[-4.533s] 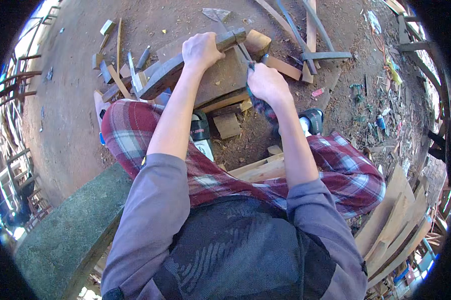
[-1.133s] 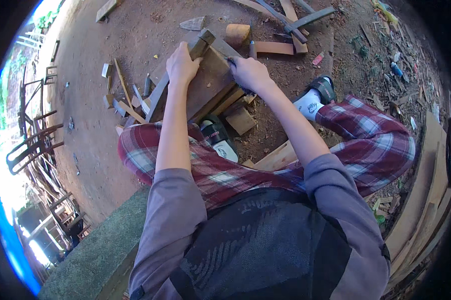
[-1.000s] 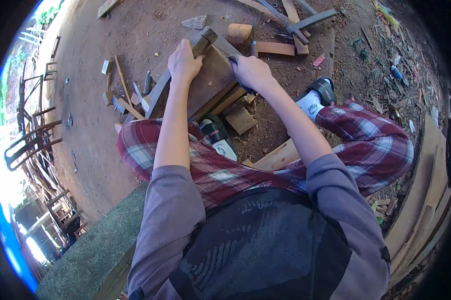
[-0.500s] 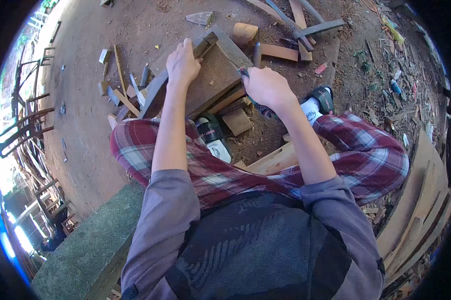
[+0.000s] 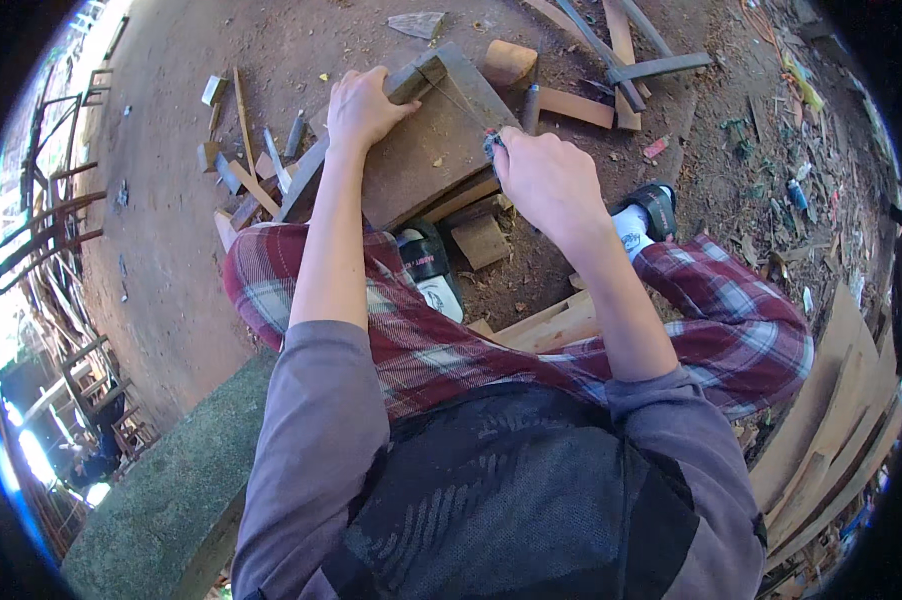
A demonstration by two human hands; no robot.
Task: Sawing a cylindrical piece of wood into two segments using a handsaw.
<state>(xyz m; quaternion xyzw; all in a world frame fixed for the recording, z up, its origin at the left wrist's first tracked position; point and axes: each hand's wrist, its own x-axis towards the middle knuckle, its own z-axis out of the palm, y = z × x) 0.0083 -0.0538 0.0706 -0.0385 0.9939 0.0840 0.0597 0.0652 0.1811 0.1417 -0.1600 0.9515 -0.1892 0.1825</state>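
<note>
Before my feet lies a low wooden box-like piece point(image 5: 411, 170) with a flat brown top and raised dark wooden edges. My left hand point(image 5: 359, 115) is closed over its dark left edge, fingers across the wood and thumb on the inner side. My right hand point(image 5: 549, 180) is closed round the dark handle of a tool point(image 5: 491, 143) with a bit of red at its end, by the piece's right edge. A thin line like a blade or wire runs from there toward the far corner. Most of the tool is hidden by my fingers, so its kind is unclear.
Wood offcuts point(image 5: 254, 180) lie to the left. A round wood block point(image 5: 509, 62) and crossed wooden bars point(image 5: 626, 75) lie beyond the piece. Long boards point(image 5: 821, 420) are stacked at right, a mossy slab point(image 5: 171, 490) at left. My sandalled feet point(image 5: 431, 270) flank more timber.
My left hand has changed its hold on the edge, its fingers now bent further over the wood. The right hand has shifted slightly. The whole view has moved a little.
</note>
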